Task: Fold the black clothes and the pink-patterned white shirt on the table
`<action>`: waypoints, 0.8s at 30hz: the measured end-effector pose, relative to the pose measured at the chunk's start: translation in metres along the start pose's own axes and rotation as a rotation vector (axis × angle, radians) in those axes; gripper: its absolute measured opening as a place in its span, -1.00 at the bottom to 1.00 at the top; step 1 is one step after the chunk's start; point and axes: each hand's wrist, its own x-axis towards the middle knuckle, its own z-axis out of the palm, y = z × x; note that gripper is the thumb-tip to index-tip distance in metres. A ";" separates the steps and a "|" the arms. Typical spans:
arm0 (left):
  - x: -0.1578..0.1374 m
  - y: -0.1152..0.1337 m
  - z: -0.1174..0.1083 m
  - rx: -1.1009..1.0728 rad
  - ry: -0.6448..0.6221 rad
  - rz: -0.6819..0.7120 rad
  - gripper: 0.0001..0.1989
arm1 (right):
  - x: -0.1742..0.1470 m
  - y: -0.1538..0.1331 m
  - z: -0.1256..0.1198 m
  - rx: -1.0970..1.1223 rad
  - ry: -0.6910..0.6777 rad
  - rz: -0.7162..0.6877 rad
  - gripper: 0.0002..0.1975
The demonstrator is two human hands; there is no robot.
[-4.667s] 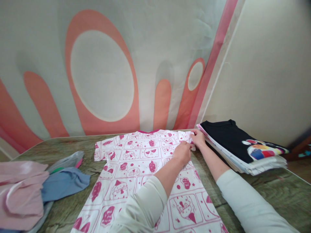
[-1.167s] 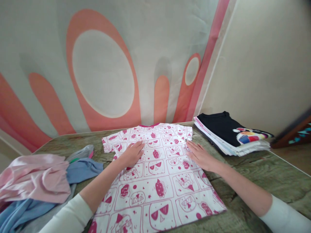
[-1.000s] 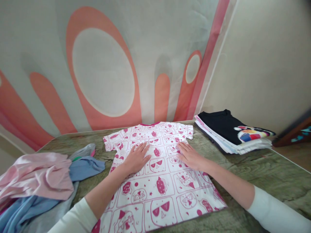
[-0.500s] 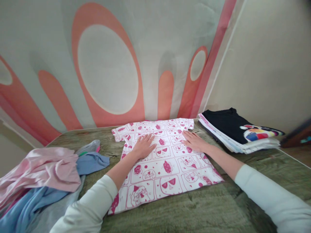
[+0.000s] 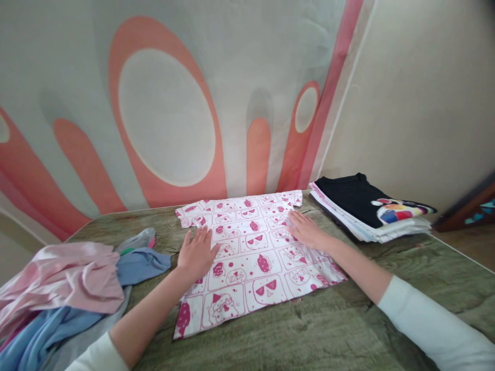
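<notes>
a white shirt (image 5: 257, 257) with a pink print lies spread in the middle of the table (image 5: 309, 330), its shoulder end along the far edge and its hem slanting, the left end of the hem nearer the table's near side. both sleeves stick out sideways close to the far edge.

the left hand (image 5: 196, 252) lies over the shirt's left side, across its border, palm down, fingers a little apart, thumb pointing inward; it grips nothing. the right hand (image 5: 307, 229) is over the shirt's right side, slightly blurred, fingers straight and fairly close together, holding nothing; how firmly either hand presses cannot be told.

towards the table's left edge is a loose heap: a pink cloth (image 5: 77, 273) on top, a blue cloth (image 5: 143, 265) poking out beside it, and a gray cloth (image 5: 91, 335) partly underneath.

near the far right corner sits a neat stack, a black shirt (image 5: 344, 196) with a colourful print on top and white clothes (image 5: 406, 230) below, apart from the spread shirt. behind the far edge rises a wall (image 5: 232, 51) with orange shapes.
</notes>
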 end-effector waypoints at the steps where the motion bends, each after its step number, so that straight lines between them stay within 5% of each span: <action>1: -0.010 0.008 -0.003 -0.017 -0.006 0.030 -0.40 | -0.008 -0.020 0.000 0.035 -0.004 -0.063 -0.27; 5: -0.035 0.032 -0.007 -0.110 -0.061 0.092 -0.35 | -0.038 -0.093 0.004 0.148 -0.077 -0.318 -0.27; 8: -0.039 0.033 -0.003 -0.136 -0.031 0.101 -0.33 | -0.051 -0.112 0.008 0.142 -0.109 -0.360 -0.26; 20: -0.043 0.021 0.000 -0.166 0.017 0.119 -0.29 | -0.092 -0.007 0.011 -0.080 -0.025 0.073 -0.26; 24: -0.042 0.020 0.001 -0.169 0.025 0.130 -0.30 | -0.098 0.005 0.007 -0.132 0.018 0.171 -0.29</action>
